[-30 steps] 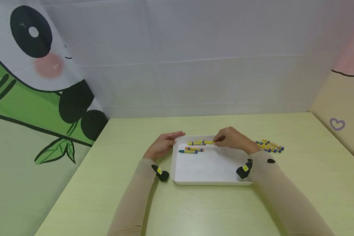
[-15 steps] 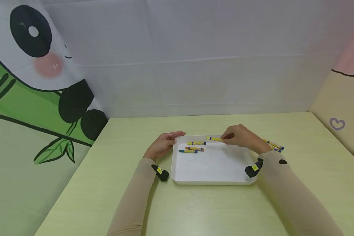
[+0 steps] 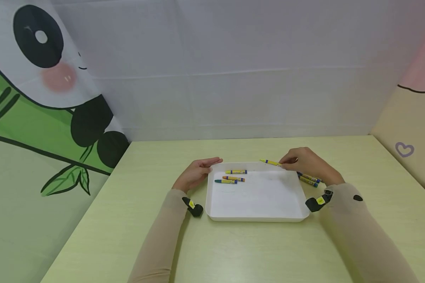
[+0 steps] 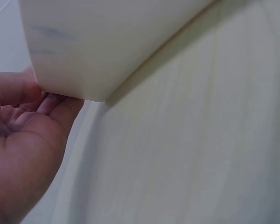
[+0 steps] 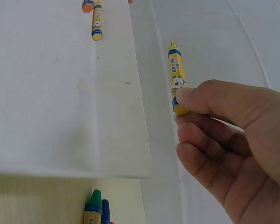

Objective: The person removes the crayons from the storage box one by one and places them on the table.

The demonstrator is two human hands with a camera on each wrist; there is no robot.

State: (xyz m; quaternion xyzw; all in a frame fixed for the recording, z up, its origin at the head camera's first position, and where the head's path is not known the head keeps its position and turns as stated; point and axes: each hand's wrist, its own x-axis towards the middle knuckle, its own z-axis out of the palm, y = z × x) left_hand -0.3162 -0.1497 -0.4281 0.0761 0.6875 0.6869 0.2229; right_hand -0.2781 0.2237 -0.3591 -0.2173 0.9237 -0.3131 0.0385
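Note:
My right hand (image 3: 306, 162) pinches a yellow crayon (image 3: 270, 162) near its flat end, above the far rim of the white tray (image 3: 262, 200). In the right wrist view the same yellow crayon (image 5: 174, 65) sits between thumb and forefinger, pointing away from the hand. My left hand (image 3: 194, 173) grips the tray's far left corner; the left wrist view has the thumb and fingers on that tray corner (image 4: 84, 60). Lying inside the tray are another yellow crayon (image 3: 236, 171), an orange crayon (image 3: 233, 179) and a dark green crayon (image 3: 226, 181).
Right of the tray, partly hidden behind my right hand and wrist, several crayons (image 3: 308, 181) lie on the pale wooden table (image 3: 241, 251). In the right wrist view a green-tipped crayon (image 5: 94, 206) shows beside the tray. A white backdrop (image 3: 241, 98) stands behind the table.
Holding the yellow crayon, my right hand has drawn back to the right, lifting it off the tray's far side up to the rim. My left hand has stayed on the corner.

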